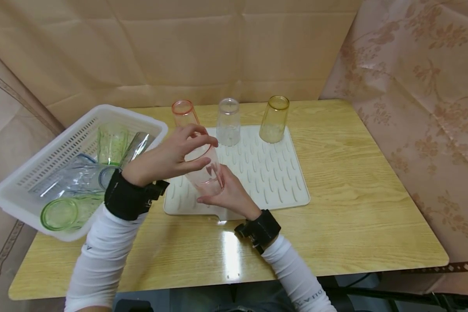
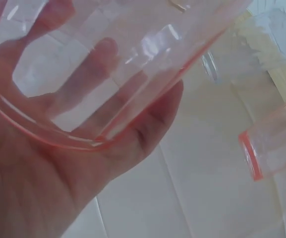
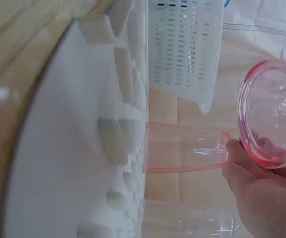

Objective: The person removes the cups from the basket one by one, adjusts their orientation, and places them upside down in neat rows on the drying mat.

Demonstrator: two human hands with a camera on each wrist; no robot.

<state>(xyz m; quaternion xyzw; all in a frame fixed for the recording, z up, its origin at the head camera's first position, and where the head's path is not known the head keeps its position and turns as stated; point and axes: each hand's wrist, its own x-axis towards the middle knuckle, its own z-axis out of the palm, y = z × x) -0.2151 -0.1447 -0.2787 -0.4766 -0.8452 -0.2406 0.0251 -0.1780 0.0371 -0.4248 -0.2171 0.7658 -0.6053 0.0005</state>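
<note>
A clear pink-tinted glass tumbler (image 1: 203, 175) is held tilted above the front left of a white ribbed drying mat (image 1: 269, 182). My left hand (image 1: 171, 154) grips its upper end from the left, and its fingers show through the glass (image 2: 133, 54) in the left wrist view. Lower down, my right hand (image 1: 232, 193) holds the other end, thumb on the near side. In the right wrist view the right hand (image 3: 271, 193) is against the tumbler's pink ring. Behind the hands a second pink tumbler (image 1: 184, 113) stands upside down, partly hidden.
A colourless tumbler (image 1: 229, 123) and a yellow one (image 1: 274, 121) stand upside down along the mat's back edge. To the left, a white plastic basket (image 1: 13, 190) holds several green, blue and clear glasses lying or leaning. Beige cloth (image 1: 203, 52) hangs behind the wooden table (image 1: 347, 203).
</note>
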